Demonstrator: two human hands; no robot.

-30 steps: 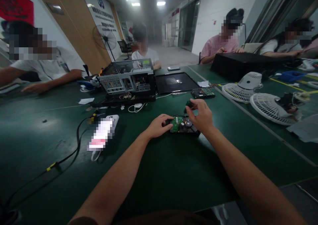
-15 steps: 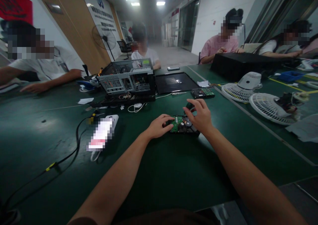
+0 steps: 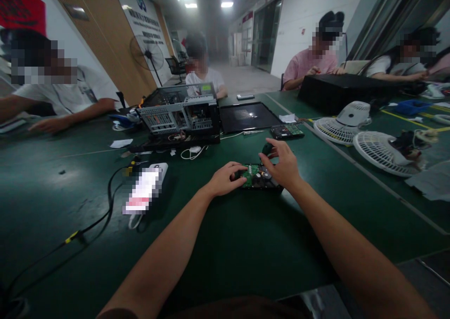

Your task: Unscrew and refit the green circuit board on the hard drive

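A hard drive with a green circuit board (image 3: 260, 178) lies on the green table, its board facing up. My left hand (image 3: 227, 178) grips the drive's left end between thumb and fingers. Over the drive's right part, my right hand (image 3: 283, 163) pinches the dark green handle of a small screwdriver (image 3: 267, 148) with thumb and fingers. The screwdriver stands roughly upright, and its tip points down at the board; whether it touches a screw is too small to tell.
An open computer case (image 3: 179, 115) and a black panel (image 3: 248, 117) stand ahead. Another drive (image 3: 287, 131) lies beyond my right hand. A phone (image 3: 146, 190) with a cable is at left, white fan parts (image 3: 381, 152) at right. Several people sit around.
My right fingers have shifted slightly around the screwdriver handle, and more of the handle shows. My left hand and the drive have stayed in place.
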